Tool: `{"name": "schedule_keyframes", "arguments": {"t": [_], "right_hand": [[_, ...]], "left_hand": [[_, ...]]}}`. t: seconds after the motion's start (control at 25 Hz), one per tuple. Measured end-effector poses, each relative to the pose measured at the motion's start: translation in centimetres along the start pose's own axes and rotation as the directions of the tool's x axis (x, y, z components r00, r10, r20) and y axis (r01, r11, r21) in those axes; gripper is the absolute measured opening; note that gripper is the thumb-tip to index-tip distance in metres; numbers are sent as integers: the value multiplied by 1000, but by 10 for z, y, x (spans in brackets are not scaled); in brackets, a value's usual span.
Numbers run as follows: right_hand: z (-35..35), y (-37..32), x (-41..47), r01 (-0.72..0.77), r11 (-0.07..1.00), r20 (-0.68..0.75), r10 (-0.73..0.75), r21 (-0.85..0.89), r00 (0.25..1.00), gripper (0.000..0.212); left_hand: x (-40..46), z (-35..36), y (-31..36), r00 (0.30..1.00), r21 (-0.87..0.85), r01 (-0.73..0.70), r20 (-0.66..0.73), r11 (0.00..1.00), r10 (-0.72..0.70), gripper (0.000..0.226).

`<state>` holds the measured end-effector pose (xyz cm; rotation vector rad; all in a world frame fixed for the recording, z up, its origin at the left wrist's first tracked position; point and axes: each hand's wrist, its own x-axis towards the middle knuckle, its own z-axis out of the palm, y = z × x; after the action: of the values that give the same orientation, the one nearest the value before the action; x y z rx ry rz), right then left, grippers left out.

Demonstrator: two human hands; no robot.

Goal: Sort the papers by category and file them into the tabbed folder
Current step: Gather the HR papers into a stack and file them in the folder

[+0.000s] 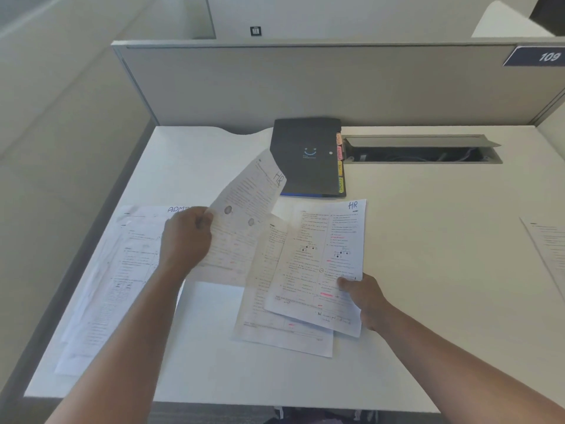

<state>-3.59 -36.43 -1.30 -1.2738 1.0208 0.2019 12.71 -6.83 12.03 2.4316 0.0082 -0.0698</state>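
My left hand (186, 237) grips a printed sheet marked HR (247, 209) by its left edge and holds it lifted and tilted above the desk. My right hand (365, 296) pinches the right edge of another HR sheet (324, 258), thumb on top; this sheet lies on a further page (284, 332). A pile headed ADM (122, 270) lies at the left. The dark tabbed folder (305, 157) lies closed at the back of the desk, coloured tabs (340, 166) along its right side.
The white desk (428, 270) is boxed in by grey partition panels (275, 84). An open cable tray (422, 149) is set into the desk to the right of the folder. One more sheet (550, 249) lies at the right edge.
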Motion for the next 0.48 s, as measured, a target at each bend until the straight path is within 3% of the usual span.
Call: {"name": "schedule_keyframes", "arguments": {"t": [0.16, 0.28, 0.48], "right_hand": [[-2, -6, -3, 14, 1000, 15, -15, 12, 1000, 20], [-2, -13, -5, 38, 999, -1, -38, 28, 999, 18], [2, -27, -15, 83, 990, 78, -93, 116, 993, 25]], "left_hand": [[7, -33, 6, 999, 38, -52, -12, 998, 53, 22], [10, -53, 9, 995, -55, -82, -62, 995, 79, 22], [0, -26, -1, 996, -252, 57, 75, 966, -39, 24]]}}
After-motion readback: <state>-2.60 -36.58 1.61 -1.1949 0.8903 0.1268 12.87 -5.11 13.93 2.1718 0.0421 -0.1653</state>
